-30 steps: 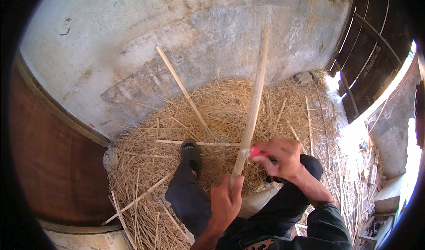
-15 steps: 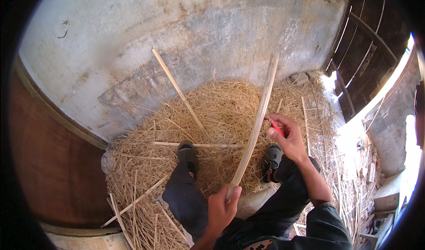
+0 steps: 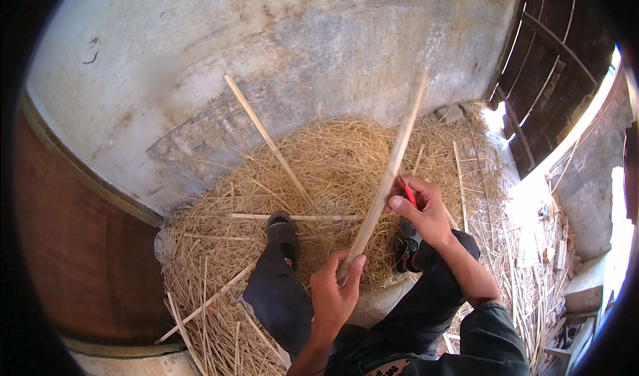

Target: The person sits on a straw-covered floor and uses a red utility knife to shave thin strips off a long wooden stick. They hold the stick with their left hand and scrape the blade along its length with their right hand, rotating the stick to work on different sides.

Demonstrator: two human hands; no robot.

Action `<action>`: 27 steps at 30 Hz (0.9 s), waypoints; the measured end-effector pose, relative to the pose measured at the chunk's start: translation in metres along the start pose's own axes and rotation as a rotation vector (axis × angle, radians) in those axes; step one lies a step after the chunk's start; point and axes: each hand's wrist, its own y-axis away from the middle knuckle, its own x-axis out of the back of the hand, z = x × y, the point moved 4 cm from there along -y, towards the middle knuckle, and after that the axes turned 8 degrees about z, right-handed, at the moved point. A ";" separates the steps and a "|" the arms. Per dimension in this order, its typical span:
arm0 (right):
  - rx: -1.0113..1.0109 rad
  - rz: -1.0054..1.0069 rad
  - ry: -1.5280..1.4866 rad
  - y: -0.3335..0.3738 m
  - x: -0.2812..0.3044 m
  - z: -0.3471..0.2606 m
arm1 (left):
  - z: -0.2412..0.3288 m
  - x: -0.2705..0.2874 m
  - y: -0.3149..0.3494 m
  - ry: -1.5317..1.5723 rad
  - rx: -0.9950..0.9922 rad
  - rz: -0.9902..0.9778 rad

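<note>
A long, pale wooden strip (image 3: 379, 199), likely split bamboo, slants up and to the right in front of me. My left hand (image 3: 335, 295) is closed round its lower end, thumb on the right side. Beside the middle of the strip, my right hand (image 3: 428, 215) pinches a small red-handled tool (image 3: 409, 194). The tool's working end is hidden by the fingers and the strip, so I cannot tell its kind. My right fingertips are close against the strip's right edge. The strip's far end is slightly blurred.
Straw-like shavings (image 3: 339, 156) cover the floor round my shoes (image 3: 282, 233). One stick (image 3: 266, 136) leans on the stained wall (image 3: 373, 50); another strip (image 3: 299, 217) lies across the shavings. A brown panel (image 3: 86, 243) stands at left, dark wooden boards (image 3: 546, 63) at upper right.
My right hand has moved slightly left, bringing the red-handled tool up to the strip. My left hand has risen a little, and the strip's far end has shifted up and right.
</note>
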 end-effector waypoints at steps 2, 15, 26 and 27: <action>0.102 0.076 -0.034 0.005 -0.001 -0.002 | 0.005 0.002 -0.002 0.048 0.053 0.000; 0.755 -0.055 0.716 0.034 -0.025 -0.023 | 0.017 0.004 -0.013 0.084 -0.028 0.023; 0.720 -0.009 0.770 0.038 -0.031 -0.025 | 0.019 0.008 -0.015 -0.024 -0.094 0.085; 0.719 -0.009 0.771 0.037 -0.032 -0.025 | 0.019 0.009 -0.015 -0.036 -0.086 0.090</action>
